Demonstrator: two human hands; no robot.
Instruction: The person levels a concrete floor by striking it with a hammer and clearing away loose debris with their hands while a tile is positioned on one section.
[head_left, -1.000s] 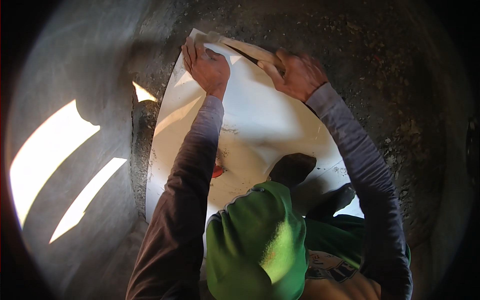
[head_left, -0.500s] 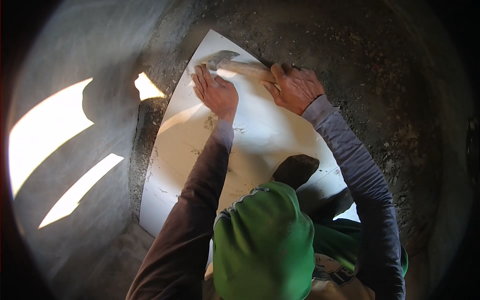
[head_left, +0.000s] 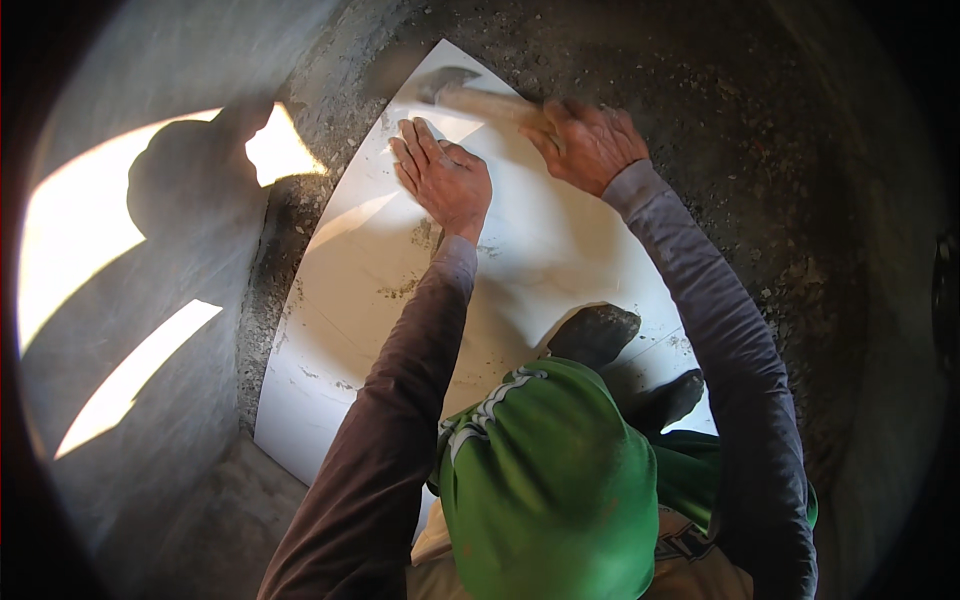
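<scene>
A hammer (head_left: 488, 103) with a pale wooden handle is gripped in my right hand (head_left: 594, 146), fingers wrapped round the handle's end. Its dark metal head, smeared by motion, is over the far corner of a large white tile surface (head_left: 330, 290). My left hand (head_left: 445, 185) lies palm down on the white surface, fingers stretched out, just nearer than the hammer head. It holds nothing. Bits of grey grit and smudges mark the white surface, and faint straight lines like joints cross it.
A grey wall (head_left: 160, 330) with bright sun patches and shadows rises at the left. Rough dark ground (head_left: 740, 200) borders the white surface at the far side and right. My bent green-trousered knee (head_left: 545, 480) and dark shoes (head_left: 595, 335) are near the front.
The hammer head and my right hand have moved a little farther away and up. My left hand has shifted slightly right in the picture, still palm down. The view has tilted somewhat.
</scene>
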